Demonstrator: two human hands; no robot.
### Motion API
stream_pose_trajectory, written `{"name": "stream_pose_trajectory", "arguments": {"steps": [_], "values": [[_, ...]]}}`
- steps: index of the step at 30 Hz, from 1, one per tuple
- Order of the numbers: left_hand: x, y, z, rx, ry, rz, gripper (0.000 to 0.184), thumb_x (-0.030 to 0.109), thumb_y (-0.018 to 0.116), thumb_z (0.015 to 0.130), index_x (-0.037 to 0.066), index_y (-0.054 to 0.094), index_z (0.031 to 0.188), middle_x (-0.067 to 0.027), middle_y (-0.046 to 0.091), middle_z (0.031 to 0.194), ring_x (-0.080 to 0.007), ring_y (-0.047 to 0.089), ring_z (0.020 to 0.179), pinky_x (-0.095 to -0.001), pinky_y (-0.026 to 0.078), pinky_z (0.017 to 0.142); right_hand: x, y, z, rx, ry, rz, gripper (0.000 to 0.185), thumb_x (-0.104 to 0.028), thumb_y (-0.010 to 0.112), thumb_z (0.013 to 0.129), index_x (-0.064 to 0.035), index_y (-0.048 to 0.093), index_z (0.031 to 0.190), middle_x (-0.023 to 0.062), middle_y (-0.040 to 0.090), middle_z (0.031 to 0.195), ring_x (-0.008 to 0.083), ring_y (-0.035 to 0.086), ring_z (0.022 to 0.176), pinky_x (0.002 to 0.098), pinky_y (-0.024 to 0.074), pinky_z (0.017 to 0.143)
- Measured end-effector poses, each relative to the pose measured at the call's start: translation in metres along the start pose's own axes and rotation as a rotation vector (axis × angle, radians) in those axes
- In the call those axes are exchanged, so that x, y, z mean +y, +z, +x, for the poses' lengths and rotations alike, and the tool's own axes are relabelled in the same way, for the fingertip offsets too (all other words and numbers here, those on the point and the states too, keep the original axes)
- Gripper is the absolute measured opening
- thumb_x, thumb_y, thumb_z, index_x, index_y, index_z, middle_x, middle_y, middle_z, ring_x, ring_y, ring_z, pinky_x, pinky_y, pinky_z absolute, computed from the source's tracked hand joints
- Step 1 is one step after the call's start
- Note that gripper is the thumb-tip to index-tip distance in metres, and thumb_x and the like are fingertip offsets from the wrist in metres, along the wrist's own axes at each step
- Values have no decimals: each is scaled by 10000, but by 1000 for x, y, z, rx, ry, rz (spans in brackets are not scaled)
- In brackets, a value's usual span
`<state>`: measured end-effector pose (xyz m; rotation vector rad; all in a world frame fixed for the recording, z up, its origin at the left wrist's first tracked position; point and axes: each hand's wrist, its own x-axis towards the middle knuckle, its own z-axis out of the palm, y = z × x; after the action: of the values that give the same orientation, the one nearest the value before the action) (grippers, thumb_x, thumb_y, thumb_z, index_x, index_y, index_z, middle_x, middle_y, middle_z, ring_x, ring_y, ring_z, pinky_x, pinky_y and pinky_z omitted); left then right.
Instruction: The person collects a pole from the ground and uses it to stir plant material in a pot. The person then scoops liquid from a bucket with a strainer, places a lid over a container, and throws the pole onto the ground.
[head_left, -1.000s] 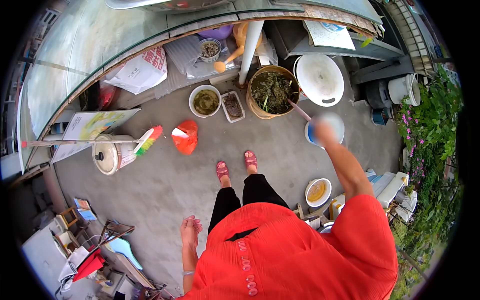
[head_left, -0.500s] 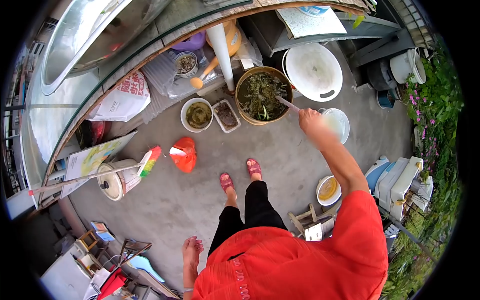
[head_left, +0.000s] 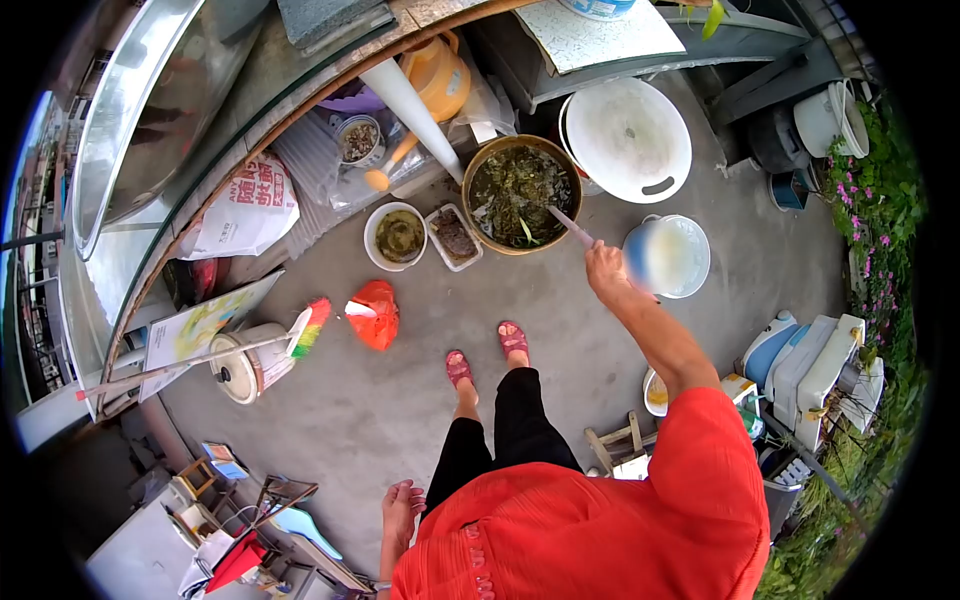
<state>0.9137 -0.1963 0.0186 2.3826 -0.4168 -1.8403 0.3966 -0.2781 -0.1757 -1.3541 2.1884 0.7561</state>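
Head camera footage showed the right hand, its fingers clamped on a stick reaching into a round tub of wet greenery on the floor, while the left hand hung open, loosely curled.

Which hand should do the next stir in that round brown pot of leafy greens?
Right, I'd say: the right hand grips the pale pink stick dipping into the pot; the left hand hangs empty, farther away.
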Motion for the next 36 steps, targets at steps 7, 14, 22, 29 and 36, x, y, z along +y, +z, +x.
{"name": "stream_pose_trajectory", "arguments": {"steps": [7, 14, 22, 29, 36], "values": [[30, 5, -17, -30, 177, 5, 268, 221, 448, 874, 12, 479, 1039, -81, 556, 801, -139, 521, 641, -264, 450, 571, 45, -47, -45, 124, -5, 63, 172, -106, 519, 772, -68, 636, 892, 100, 610, 891, 255, 625, 815, 333, 506, 616], [22, 11, -13, -117, 209, -24, 273, 218, 454, 871, 9, 473, 1047, -77, 554, 805, -136, 520, 636, -262, 453, 560, 65, -182, -109, 202, -39, -178, 158, -123, 544, 731, -103, 660, 835, 97, 644, 800, 249, 634, 768, 334, 502, 625], [10, -22, 16, -189, 166, -32, 243, 211, 442, 879, 21, 469, 1028, -68, 550, 787, -137, 522, 628, -267, 446, 562, 64, -265, -203, 160, -48, -201, 176, -129, 513, 746, -74, 647, 847, 130, 635, 828, 275, 620, 829, 359, 489, 679], [54, -54, 38, -185, 276, -68, 246, 224, 444, 880, 26, 477, 1024, -60, 551, 786, -126, 516, 632, -261, 445, 567, 15, -239, -186, 204, -87, -111, 195, -128, 507, 737, -55, 635, 865, 149, 632, 830, 295, 623, 793, 377, 495, 702], [68, -78, 35, -173, 346, -104, 247, 224, 451, 878, 31, 481, 1029, -57, 555, 786, -115, 514, 630, -257, 445, 561, -12, -246, -171, -4, -120, -34, 261, -141, 486, 733, -9, 606, 923, 196, 607, 916, 323, 597, 871, 397, 481, 740]]}}
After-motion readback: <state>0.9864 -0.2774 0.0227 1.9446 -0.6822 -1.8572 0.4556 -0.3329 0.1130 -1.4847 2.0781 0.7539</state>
